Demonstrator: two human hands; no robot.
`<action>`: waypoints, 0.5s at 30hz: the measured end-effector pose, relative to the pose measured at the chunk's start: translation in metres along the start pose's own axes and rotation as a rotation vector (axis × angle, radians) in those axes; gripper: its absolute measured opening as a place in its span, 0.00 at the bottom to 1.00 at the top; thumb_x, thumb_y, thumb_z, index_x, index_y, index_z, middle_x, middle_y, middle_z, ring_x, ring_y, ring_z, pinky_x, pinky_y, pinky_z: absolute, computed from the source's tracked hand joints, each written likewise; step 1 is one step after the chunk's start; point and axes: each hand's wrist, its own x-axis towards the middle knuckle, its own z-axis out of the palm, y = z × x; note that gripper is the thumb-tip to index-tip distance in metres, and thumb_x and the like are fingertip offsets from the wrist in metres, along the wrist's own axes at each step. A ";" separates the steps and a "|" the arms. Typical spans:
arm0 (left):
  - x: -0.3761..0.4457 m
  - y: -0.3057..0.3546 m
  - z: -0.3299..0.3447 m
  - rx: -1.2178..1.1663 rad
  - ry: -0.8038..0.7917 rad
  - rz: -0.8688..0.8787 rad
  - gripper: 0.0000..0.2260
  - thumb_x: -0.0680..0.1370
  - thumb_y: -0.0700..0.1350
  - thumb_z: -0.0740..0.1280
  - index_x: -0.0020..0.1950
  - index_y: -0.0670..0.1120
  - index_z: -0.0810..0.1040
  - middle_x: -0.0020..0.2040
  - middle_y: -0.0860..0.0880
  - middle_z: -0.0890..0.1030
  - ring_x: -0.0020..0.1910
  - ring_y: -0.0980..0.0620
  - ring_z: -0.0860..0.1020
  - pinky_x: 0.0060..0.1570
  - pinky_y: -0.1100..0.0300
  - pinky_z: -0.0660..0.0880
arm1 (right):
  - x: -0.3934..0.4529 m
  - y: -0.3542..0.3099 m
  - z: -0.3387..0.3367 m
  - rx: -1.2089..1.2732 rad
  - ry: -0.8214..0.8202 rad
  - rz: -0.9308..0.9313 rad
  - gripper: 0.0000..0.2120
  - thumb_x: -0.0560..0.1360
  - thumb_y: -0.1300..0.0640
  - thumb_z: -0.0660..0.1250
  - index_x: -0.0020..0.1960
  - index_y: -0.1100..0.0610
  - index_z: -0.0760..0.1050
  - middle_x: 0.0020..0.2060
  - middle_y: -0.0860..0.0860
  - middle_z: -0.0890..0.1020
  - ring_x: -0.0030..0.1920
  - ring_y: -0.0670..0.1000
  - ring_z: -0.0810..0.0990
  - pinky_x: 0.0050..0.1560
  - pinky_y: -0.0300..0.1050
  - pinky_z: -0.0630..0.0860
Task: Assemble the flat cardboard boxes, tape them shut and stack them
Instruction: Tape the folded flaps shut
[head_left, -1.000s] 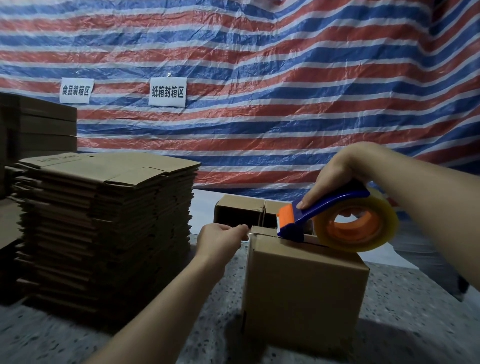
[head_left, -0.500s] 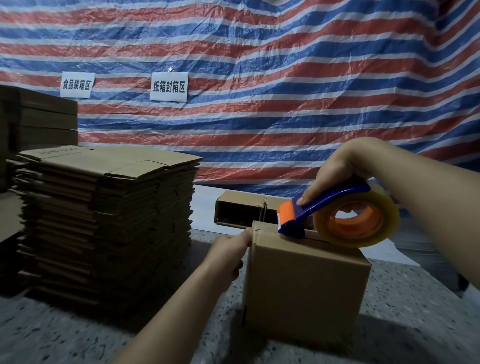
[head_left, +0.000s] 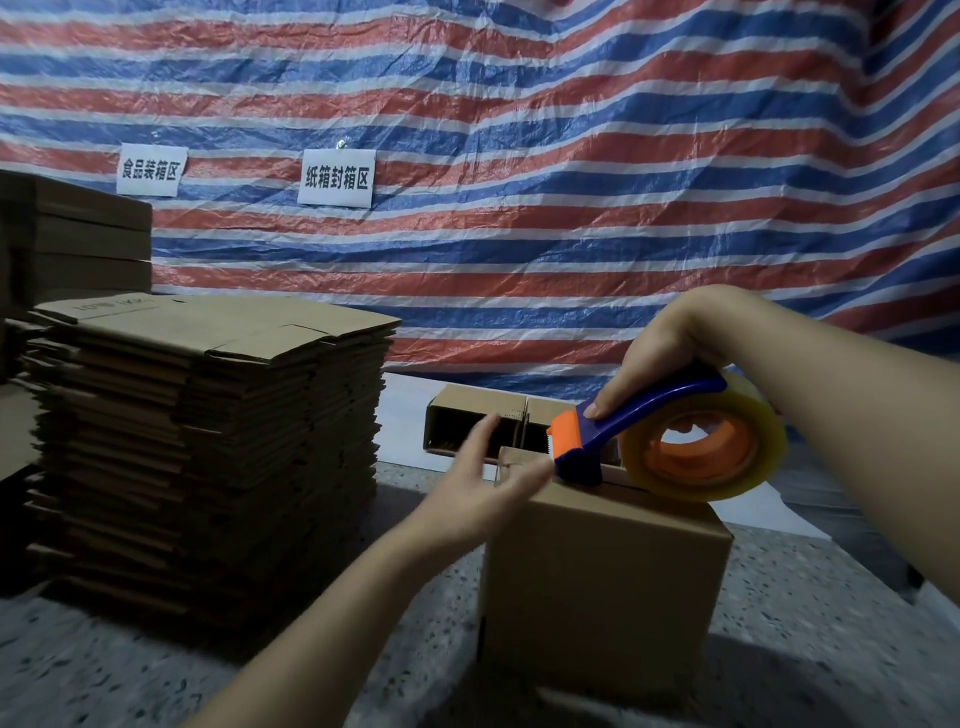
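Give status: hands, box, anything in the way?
Right hand grips tape gun, resting on box top. Left hand open at the box's left edge. Open box behind, flat stack left; neither in the way.

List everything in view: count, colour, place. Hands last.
assembled box: one, brown, on the speckled surface, centre right
tape dispenser: one, blue and orange with a clear roll, resting on the assembled box's top
open box: one, brown, on its side behind the assembled box
flat box stack: one tall pile, brown, left
far cardboard pile: brown, far left, behind the stack
paper signs: two, white, on the tarp
tarp: red, blue and white stripes, backdrop
speckled surface: grey, under everything
left hand: open, at the assembled box's top left edge
right hand: grips the tape dispenser's handle
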 end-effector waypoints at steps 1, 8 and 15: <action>0.001 0.002 0.002 0.039 -0.087 0.015 0.56 0.57 0.79 0.66 0.79 0.63 0.48 0.81 0.53 0.53 0.75 0.53 0.59 0.63 0.57 0.62 | 0.000 0.000 0.000 -0.003 -0.001 0.003 0.29 0.72 0.33 0.70 0.56 0.59 0.80 0.36 0.55 0.85 0.33 0.51 0.85 0.34 0.43 0.81; 0.010 -0.011 0.000 0.113 -0.204 0.031 0.49 0.64 0.76 0.64 0.79 0.64 0.47 0.80 0.57 0.52 0.65 0.59 0.72 0.59 0.63 0.70 | -0.003 -0.001 -0.003 -0.007 0.013 0.040 0.34 0.67 0.32 0.73 0.57 0.60 0.79 0.38 0.55 0.86 0.36 0.52 0.86 0.35 0.43 0.82; 0.013 -0.013 -0.004 0.118 -0.269 0.010 0.39 0.70 0.71 0.63 0.77 0.69 0.47 0.80 0.57 0.52 0.67 0.55 0.68 0.63 0.59 0.69 | -0.009 0.007 -0.008 0.029 0.026 0.052 0.37 0.60 0.32 0.75 0.56 0.61 0.80 0.39 0.56 0.87 0.36 0.53 0.87 0.34 0.43 0.82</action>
